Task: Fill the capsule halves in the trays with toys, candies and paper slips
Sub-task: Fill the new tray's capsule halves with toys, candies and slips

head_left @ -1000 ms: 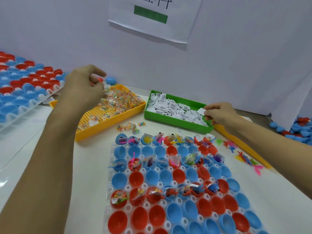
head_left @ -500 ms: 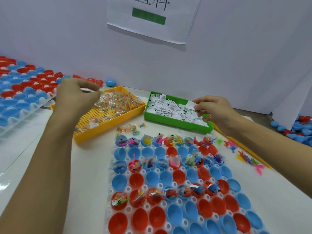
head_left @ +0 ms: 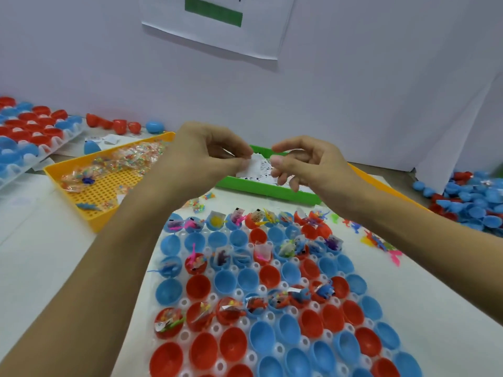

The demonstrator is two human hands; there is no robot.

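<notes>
My left hand (head_left: 206, 156) and my right hand (head_left: 307, 161) meet in the air above the green tray (head_left: 272, 190). Between them is a white printed paper slip (head_left: 257, 165). My right thumb and forefinger pinch its right edge, and my left fingertips pinch its left edge. Something pale shows inside my curled left fingers; I cannot tell what it is. Below, the white tray (head_left: 184, 302) holds rows of red and blue capsule halves. Several hold toys, candy packets and slips, and many are bare. The yellow tray (head_left: 114, 186) with candy packets lies to the left.
A second tray of capsule halves (head_left: 27, 131) lies at the far left. Loose capsule halves (head_left: 119, 125) stand along the back wall. An orange tray (head_left: 381, 183) and small plastic toys (head_left: 381, 240) lie under my right forearm. A heap of capsule halves (head_left: 476, 197) fills the right edge.
My left hand left the yellow candy tray and moved right. My right hand lifted from the green tray with a slip. Both hands now meet in the middle.
</notes>
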